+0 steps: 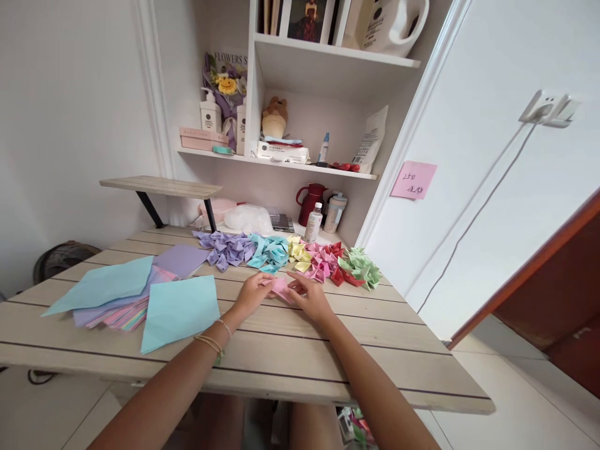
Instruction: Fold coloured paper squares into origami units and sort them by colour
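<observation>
Far left, a plain white wall, and at its foot a dark round object on the floor, too dim to identify. On to the pale slatted wooden table (290,369): a fanned stack of pastel paper sheets (122,300) with a light blue sheet (180,310) lying loose just beside it. Behind those, a small wooden riser shelf (162,185) on black legs. Now the middle: the left hand (253,294) and right hand (310,299) meet over a small pink paper piece (281,287) lying flat on the tabletop, fingers of both pinching and pressing its edges. Just beyond, a row of folded paper shapes (285,255) runs purple, teal, yellow, pink, red, green. Up behind, white shelves (281,164) carry bottles, a plush toy and a red jug (310,201). Right side: a pink sticky note (414,180) on the white panel, a wall socket (546,107) with a trailing cable, then brown wood trim.
</observation>
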Tool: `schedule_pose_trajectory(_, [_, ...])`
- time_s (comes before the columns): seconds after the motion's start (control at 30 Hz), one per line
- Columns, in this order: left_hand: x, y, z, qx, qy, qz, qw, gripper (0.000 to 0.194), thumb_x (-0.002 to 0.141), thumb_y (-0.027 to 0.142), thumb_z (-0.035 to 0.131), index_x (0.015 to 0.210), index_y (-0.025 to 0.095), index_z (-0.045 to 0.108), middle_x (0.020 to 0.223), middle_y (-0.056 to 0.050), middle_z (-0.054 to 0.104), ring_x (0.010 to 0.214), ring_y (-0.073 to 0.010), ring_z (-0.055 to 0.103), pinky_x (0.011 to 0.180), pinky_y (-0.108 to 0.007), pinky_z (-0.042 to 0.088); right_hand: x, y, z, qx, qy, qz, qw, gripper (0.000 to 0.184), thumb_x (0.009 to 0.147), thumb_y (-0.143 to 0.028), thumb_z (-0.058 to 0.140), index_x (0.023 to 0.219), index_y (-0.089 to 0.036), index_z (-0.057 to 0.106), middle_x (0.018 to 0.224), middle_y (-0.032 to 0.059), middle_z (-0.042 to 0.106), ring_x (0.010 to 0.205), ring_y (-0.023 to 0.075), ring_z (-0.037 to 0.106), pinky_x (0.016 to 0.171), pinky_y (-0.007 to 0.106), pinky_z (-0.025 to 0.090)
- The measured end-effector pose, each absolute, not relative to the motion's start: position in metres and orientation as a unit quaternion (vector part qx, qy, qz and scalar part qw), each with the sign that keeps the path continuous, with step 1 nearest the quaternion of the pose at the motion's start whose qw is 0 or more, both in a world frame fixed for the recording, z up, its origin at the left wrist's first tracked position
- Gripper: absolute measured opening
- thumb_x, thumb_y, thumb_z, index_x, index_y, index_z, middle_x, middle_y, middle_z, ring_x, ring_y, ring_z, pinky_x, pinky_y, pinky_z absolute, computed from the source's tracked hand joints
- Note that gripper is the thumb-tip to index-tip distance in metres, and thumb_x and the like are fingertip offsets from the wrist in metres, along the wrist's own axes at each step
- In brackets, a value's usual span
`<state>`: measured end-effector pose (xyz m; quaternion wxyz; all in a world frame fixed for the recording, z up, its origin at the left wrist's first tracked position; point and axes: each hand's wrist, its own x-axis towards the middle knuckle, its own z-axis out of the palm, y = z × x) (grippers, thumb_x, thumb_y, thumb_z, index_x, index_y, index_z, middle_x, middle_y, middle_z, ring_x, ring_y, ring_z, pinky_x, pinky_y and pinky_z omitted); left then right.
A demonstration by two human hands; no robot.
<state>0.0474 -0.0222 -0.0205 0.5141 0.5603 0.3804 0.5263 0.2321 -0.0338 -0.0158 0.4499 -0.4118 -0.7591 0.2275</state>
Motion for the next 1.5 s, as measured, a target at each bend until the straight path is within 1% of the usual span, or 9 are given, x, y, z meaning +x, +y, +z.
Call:
schedule_pose_trajectory(0.13, [0.047,-0.022,-0.022,0.563,0.397,0.525,0.5,0.035,0.065,0.031,0.07,0.093,0.015,0.056,0.067,-0.002,0.065,0.055,-0.0155,0.064,0.057,-0.029,0.054,0.23,-0.033,-0.018,-0.409,-0.746,0.246,0.465,0.039,0.074,-0.032,0.06,0.111,-0.02,0.058,0.091,0.006,0.068,0.066,0.0142,0.062,0.064,0.029,0.051])
schedule_pose_trajectory(0.23, [0.047,-0.023,-0.023,0.574,0.397,0.525,0.487,0.03,0.065,0.032,0.07,0.086,0.015,0.057,0.068,-0.002,0.065,0.059,-0.0167,0.065,0.058,-0.029,0.054,0.227,-0.034,-0.017,-0.409,-0.745,0.266,0.455,0.03,0.073,-0.034,0.062,0.099,-0.019,0.064,0.079,0.0048,0.068,0.061,0.0149,0.062,0.058,0.027,0.05])
schedule_pose_trajectory(0.3, [0.047,-0.024,-0.023,0.574,0.39,0.526,0.491,0.03,0.064,0.033,0.07,0.086,0.015,0.058,0.072,-0.003,0.065,0.065,-0.0178,0.066,0.061,-0.03,0.055,0.226,-0.035,-0.016,-0.415,-0.742,0.295,0.437,0.036,0.07,-0.037,0.065,0.101,-0.018,0.065,0.066,0.0031,0.066,0.056,0.0158,0.062,0.053,0.026,0.049])
schedule_pose_trajectory(0.4, [0.049,-0.026,-0.022,0.565,0.372,0.523,0.518,0.043,0.064,0.034,0.072,0.1,0.016,0.055,0.075,-0.004,0.067,0.07,-0.0191,0.067,0.067,-0.033,0.054,0.224,-0.037,-0.015,-0.416,-0.731,0.328,0.43,0.046,0.064,-0.039,0.07,0.104,-0.015,0.065,0.061,0.0023,0.065,0.054,0.0163,0.061,0.05,0.025,0.047])
schedule_pose_trajectory(0.63, [0.05,-0.029,-0.021,0.562,0.36,0.514,0.538,0.059,0.06,0.033,0.075,0.111,0.017,0.05,0.092,-0.01,0.069,0.074,-0.0198,0.068,0.069,-0.032,0.053,0.224,-0.04,-0.011,-0.409,-0.702,0.385,0.438,0.048,0.068,-0.042,0.066,0.107,-0.013,0.066,0.053,0.0002,0.061,0.047,0.0135,0.054,0.045,0.023,0.042])
schedule_pose_trajectory(1.03, [0.05,-0.027,-0.022,0.561,0.333,0.508,0.563,0.052,0.063,0.033,0.073,0.108,0.016,0.051,0.093,-0.01,0.067,0.081,-0.0199,0.067,0.076,-0.034,0.051,0.23,-0.035,-0.012,-0.409,-0.716,0.385,0.415,0.045,0.073,-0.045,0.06,0.108,-0.016,0.066,0.066,0.0009,0.065,0.05,0.0116,0.05,0.047,0.022,0.038])
schedule_pose_trajectory(1.2, [0.051,-0.024,-0.026,0.582,0.338,0.511,0.534,0.048,0.066,0.026,0.07,0.109,0.015,0.052,0.094,-0.01,0.067,0.082,-0.0184,0.066,0.076,-0.031,0.051,0.231,-0.035,-0.015,-0.419,-0.748,0.303,0.415,0.037,0.076,-0.03,0.055,0.11,-0.02,0.065,0.081,0.0028,0.069,0.059,0.0155,0.055,0.057,0.027,0.044])
schedule_pose_trajectory(1.37, [0.052,-0.026,-0.025,0.614,0.363,0.53,0.46,0.037,0.064,0.02,0.069,0.099,0.016,0.059,0.097,-0.009,0.066,0.088,-0.0185,0.064,0.076,-0.03,0.051,0.222,-0.035,-0.019,-0.455,-0.748,0.222,0.429,0.041,0.072,-0.016,0.049,0.109,-0.022,0.066,0.082,0.0048,0.07,0.062,0.0161,0.056,0.063,0.029,0.045])
schedule_pose_trajectory(1.5, [0.051,-0.025,-0.023,0.603,0.355,0.539,0.469,0.027,0.062,0.026,0.072,0.085,0.015,0.063,0.1,-0.01,0.067,0.089,-0.0203,0.064,0.082,-0.033,0.049,0.219,-0.028,-0.025,-0.448,-0.69,0.292,0.488,0.034,0.072,-0.02,0.047,0.097,-0.019,0.07,0.075,0.0027,0.068,0.057,0.0146,0.055,0.056,0.026,0.044])
